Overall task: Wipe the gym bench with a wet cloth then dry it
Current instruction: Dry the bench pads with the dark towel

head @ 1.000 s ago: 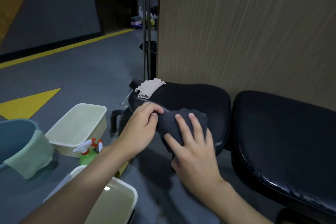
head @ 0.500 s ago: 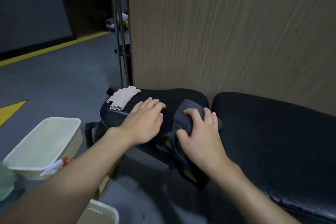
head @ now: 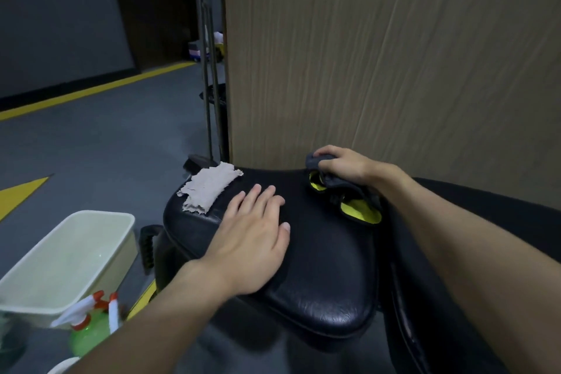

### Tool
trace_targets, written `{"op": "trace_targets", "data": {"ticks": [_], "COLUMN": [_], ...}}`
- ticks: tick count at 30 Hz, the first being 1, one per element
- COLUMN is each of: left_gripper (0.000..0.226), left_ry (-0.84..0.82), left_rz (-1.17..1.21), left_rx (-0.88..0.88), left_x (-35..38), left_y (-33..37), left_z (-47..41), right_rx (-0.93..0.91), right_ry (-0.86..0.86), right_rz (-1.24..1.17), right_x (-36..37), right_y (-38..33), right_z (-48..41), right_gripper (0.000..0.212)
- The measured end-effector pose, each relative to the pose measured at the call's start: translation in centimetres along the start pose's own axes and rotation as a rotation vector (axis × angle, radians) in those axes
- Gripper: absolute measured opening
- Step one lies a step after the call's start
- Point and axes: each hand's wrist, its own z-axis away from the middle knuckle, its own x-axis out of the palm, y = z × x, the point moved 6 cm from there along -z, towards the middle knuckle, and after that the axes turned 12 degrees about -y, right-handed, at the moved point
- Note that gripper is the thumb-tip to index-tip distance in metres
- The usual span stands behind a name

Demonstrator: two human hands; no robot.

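Observation:
The black padded gym bench seat (head: 318,267) fills the middle of the head view. My left hand (head: 252,240) lies flat on its left half, fingers straight. At the seat's far right corner, close to the wooden wall, my right hand (head: 343,165) grips a dark grey cloth with yellow patches (head: 349,200) and presses it against the pad. A pale beige dry cloth (head: 209,190) lies crumpled on the far left corner of the seat. A second black pad (head: 485,297) continues to the right under my right forearm.
A cream plastic tub (head: 66,261) stands on the grey floor left of the bench. A green spray bottle with a white and red trigger (head: 88,325) is in front of the tub. A wood-panel wall (head: 394,55) rises right behind the bench. Metal poles (head: 209,100) stand at the wall's left edge.
My right hand has carried the grey cloth from the seat's near edge up to the far right corner. My left hand moved onto the seat and flattened. The view came closer.

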Motion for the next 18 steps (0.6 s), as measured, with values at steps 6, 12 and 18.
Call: {"op": "trace_targets", "data": {"ticks": [6,12,18], "left_gripper": [0.069,0.049,0.046], "left_ry": [0.099,0.215,0.278], "left_rz": [0.028,-0.016,0.001], "left_rx": [0.024,0.016,-0.247], "left_x": [-0.5,-1.0,-1.5], "left_y": [0.0,0.0,-1.6], "left_z": [0.2,0.6,2.7], "right_rx": [-0.047,0.008,-0.032], "right_ry": [-0.201,-0.325,-0.242], "right_rz": [0.084,0.321,0.390], "right_x": [1.2,3.1,3.2], "right_y": [-4.7,-8.4,-9.7], "right_z": [-3.2,-4.8,-5.5], "right_gripper": [0.042,0.059,0.041]}}
